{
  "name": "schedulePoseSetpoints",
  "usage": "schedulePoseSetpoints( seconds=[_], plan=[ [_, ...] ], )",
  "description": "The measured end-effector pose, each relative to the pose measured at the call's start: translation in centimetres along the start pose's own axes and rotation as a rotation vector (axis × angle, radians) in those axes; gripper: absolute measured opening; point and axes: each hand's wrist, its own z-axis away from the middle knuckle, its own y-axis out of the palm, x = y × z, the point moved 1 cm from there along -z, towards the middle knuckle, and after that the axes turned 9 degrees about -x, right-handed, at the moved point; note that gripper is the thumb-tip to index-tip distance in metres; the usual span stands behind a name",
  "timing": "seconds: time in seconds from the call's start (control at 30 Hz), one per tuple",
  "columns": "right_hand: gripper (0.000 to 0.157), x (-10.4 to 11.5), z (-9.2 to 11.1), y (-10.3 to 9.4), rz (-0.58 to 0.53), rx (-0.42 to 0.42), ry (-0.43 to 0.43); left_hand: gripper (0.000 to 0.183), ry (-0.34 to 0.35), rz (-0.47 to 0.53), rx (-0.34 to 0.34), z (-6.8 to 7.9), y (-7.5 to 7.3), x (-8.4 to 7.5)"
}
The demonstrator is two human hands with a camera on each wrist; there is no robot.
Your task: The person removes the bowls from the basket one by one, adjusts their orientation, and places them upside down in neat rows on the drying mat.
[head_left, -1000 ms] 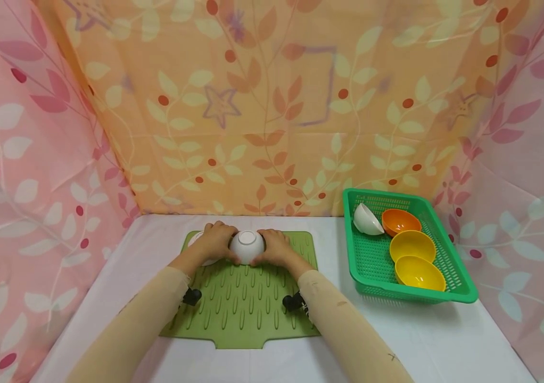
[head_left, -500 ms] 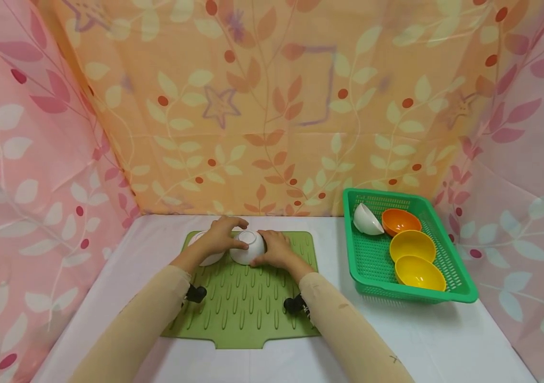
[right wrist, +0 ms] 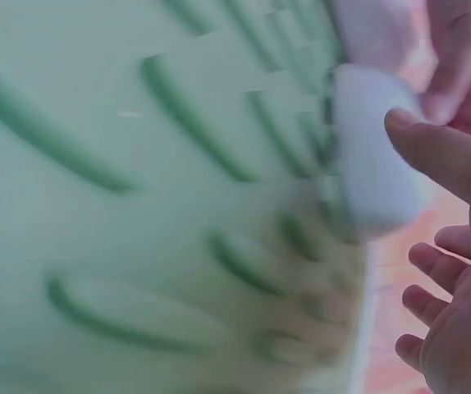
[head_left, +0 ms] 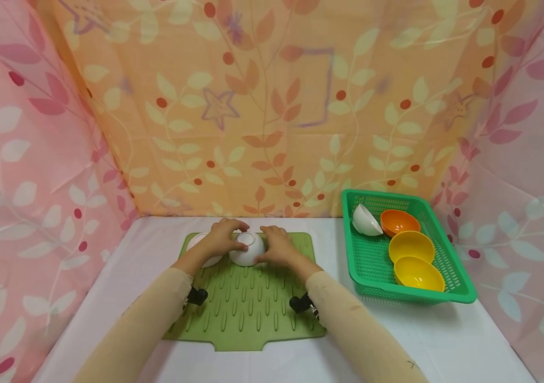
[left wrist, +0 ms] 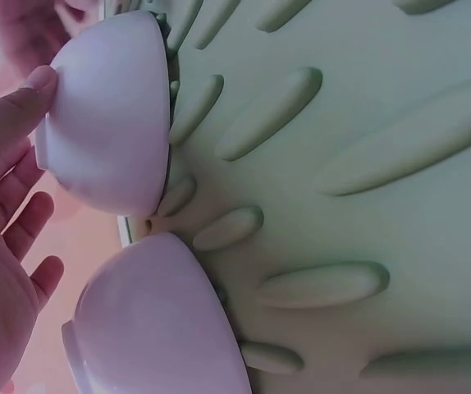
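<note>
Two white bowls rest upside down, side by side, at the far edge of the green ridged mat. My left hand (head_left: 220, 239) reaches over the left bowl (head_left: 212, 261) and partly hides it. In the left wrist view, its thumb tip touches the other bowl (left wrist: 108, 119) near the foot, while the remaining fingers extend loosely behind. My right hand (head_left: 279, 248) is at the right side of that same bowl (head_left: 248, 254), fingers spread. Its thumb overlaps the bowl (right wrist: 371, 164) in the right wrist view; contact there is hard to tell.
The green mat (head_left: 238, 308) lies on a white-covered table (head_left: 123, 298). At right stands a green basket (head_left: 363, 284) holding a white bowl (head_left: 365, 221), an orange bowl (head_left: 398, 222) and two yellow bowls (head_left: 411, 247). Patterned cloth (head_left: 272, 159) encloses the back and sides.
Both hands held the white bowl a second ago. The left fingers loosened first and moved off its side; then the right hand spread and shifted slightly right. The bowl stays on the mat.
</note>
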Motion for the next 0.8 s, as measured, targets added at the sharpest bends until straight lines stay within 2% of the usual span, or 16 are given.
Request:
schedulePoseSetpoints(
  seconds=[0.2,0.3,0.37,0.5,0.6,0.8],
  plan=[
    [0.088,1.8,1.0,-6.8,0.012,0.001,-0.127,0.052,0.021,-0.062,0.017,0.2,-0.2,0.3],
    [0.086,1.5,1.6,-10.6,0.012,0.014,-0.195,0.052,0.016,-0.055,0.035,0.2,-0.4,0.1],
    [0.085,0.9,1.9,-13.1,0.000,0.033,-0.204,0.053,0.007,-0.048,0.042,0.1,-0.4,0.1],
    [0.085,-1.2,2.4,-17.4,0.008,0.055,-0.185,0.054,-0.024,-0.038,0.055,0.0,-0.2,0.3],
    [0.083,-3.7,2.7,-20.1,0.036,0.059,-0.143,0.054,-0.040,-0.041,0.062,0.0,-0.1,0.3],
    [0.082,-10.3,3.1,-23.7,-0.014,0.066,-0.023,0.054,-0.049,-0.025,0.074,-0.1,-0.1,0.2]
  ],
)
